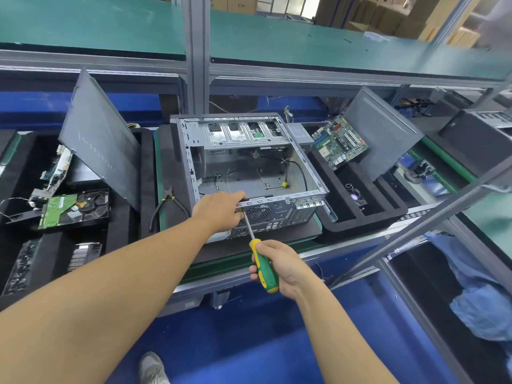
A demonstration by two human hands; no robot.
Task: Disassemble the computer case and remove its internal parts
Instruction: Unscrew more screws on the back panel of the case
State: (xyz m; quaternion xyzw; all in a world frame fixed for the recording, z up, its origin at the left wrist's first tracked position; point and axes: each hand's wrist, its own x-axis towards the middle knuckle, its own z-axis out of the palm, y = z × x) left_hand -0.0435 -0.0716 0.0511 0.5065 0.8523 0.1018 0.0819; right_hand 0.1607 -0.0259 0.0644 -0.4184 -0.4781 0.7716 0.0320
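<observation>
On green bench mat, close between black foam trays: open grey metal computer case, on its side, cavity up, rear fan grille toward the person; dark grey side panel leaning just left; black-handled pliers beside the left wall; open room along the near edge. Left hand curled over the near rim, gripping it; right hand wrapped round green-and-yellow screwdriver, tip at the rear panel.
</observation>
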